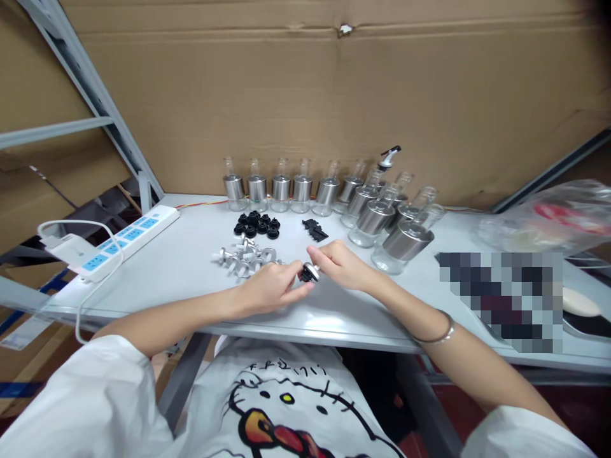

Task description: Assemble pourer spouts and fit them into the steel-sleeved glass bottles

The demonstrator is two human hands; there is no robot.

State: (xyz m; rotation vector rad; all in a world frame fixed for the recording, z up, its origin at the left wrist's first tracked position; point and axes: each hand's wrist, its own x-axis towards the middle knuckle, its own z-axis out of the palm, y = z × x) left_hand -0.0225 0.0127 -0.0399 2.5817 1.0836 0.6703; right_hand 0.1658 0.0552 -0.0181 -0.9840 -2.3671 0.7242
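Between my hands is a pourer top [310, 273] with a black ribbed stopper and a silvery collar. My left hand [272, 286] pinches its black stopper side, and my right hand [344, 264] grips its pale spout side, partly hidden by the fingers. Just beyond my left hand lies a loose pile of silvery spouts [244, 257]. Behind that pile sit several black rubber stoppers [258, 224] in a cluster. Small black flaps [315, 229] lie together past my right hand.
Several glass bottles with steel sleeves [302, 188] line the back and right; one carries a fitted pourer [390, 157]. A white power strip [133, 242] with a cable lies at left. A plastic bag [548, 219] is at right, beside a blurred-out item [506, 302].
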